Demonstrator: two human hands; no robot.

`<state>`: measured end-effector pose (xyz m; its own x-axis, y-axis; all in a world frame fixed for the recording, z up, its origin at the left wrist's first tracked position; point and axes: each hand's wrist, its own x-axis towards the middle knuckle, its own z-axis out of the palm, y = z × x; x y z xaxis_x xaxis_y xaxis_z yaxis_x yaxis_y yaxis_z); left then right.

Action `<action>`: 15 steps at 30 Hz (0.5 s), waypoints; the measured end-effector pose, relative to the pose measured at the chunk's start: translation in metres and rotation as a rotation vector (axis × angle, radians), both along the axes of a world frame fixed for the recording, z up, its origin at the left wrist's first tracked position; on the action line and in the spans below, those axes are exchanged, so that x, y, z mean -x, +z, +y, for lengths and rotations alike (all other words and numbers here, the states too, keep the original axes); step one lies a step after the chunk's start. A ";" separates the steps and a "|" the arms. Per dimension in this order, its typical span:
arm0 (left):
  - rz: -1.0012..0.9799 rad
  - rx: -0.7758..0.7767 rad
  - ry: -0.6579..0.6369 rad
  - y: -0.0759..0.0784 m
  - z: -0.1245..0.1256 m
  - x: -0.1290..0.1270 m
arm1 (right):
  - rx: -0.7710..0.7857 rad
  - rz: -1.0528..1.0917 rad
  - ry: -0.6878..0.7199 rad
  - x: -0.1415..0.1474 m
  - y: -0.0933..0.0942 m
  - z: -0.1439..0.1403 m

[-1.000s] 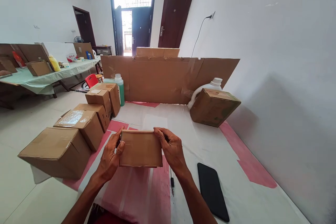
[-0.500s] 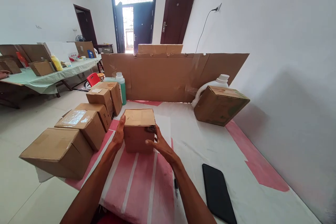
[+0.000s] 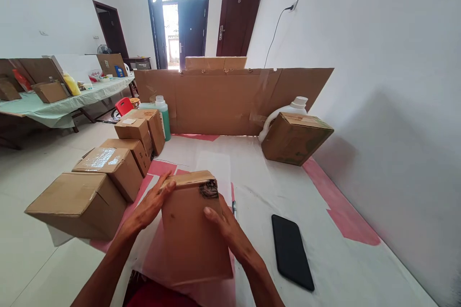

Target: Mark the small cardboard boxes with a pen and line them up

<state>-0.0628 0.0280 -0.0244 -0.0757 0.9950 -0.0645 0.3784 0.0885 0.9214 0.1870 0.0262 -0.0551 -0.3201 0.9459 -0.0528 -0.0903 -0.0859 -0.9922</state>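
A brown cardboard box [image 3: 192, 235] is held between my two hands, tilted so that its broad front side faces me. Black scribble marks its upper right corner. My left hand [image 3: 154, 201] grips the upper left edge, with the thumb over the front. On the right side, my right hand [image 3: 226, 228] presses with its thumb on the front face; its other fingers are hidden behind the box. Beneath lies a table with a white and pink cover [image 3: 248, 196]. A pen [image 3: 234, 208] rests just right of the box.
Several cardboard boxes [image 3: 77, 201] line the table's left edge, with a green bottle [image 3: 164, 120] behind. A black phone-like slab [image 3: 292, 252] lies at right. Farther back are a leaning box [image 3: 295, 139], a white jug [image 3: 298, 103] and an upright cardboard panel [image 3: 216, 100].
The box has come closer to me and tipped, so more of its front face shows. Both hands moved with it, the left thumb now over its top edge. The view shifted slightly.
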 end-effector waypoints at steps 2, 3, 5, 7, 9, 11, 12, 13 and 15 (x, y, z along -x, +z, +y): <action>0.034 0.036 -0.067 -0.001 -0.019 0.000 | 0.074 0.050 0.003 -0.002 0.000 -0.027; 0.060 0.042 -0.084 -0.002 -0.027 -0.001 | 0.109 0.068 -0.008 -0.002 -0.002 -0.038; 0.133 0.012 -0.073 -0.001 -0.038 -0.004 | 0.171 0.095 -0.029 0.000 -0.005 -0.056; 0.219 -0.107 -0.018 0.004 -0.044 -0.011 | 0.212 0.120 -0.050 0.002 -0.009 -0.067; 0.295 -0.252 -0.004 0.014 -0.046 -0.024 | 0.216 0.121 -0.093 0.004 -0.011 -0.073; 0.370 -0.344 -0.047 0.025 -0.045 -0.042 | 0.175 0.074 -0.143 0.005 -0.012 -0.076; 0.418 -0.355 -0.079 0.030 -0.044 -0.052 | 0.146 0.035 -0.161 0.005 -0.013 -0.077; 0.467 -0.348 -0.104 0.034 -0.043 -0.061 | 0.120 -0.004 -0.173 0.005 -0.014 -0.078; 0.556 -0.311 -0.122 0.039 -0.041 -0.077 | 0.091 -0.049 -0.184 0.002 -0.017 -0.078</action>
<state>0.0146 -0.0133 0.0144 0.0996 0.9645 0.2447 0.7968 -0.2246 0.5610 0.1845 -0.0519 -0.0718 -0.1372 0.9788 -0.1517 -0.0645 -0.1617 -0.9847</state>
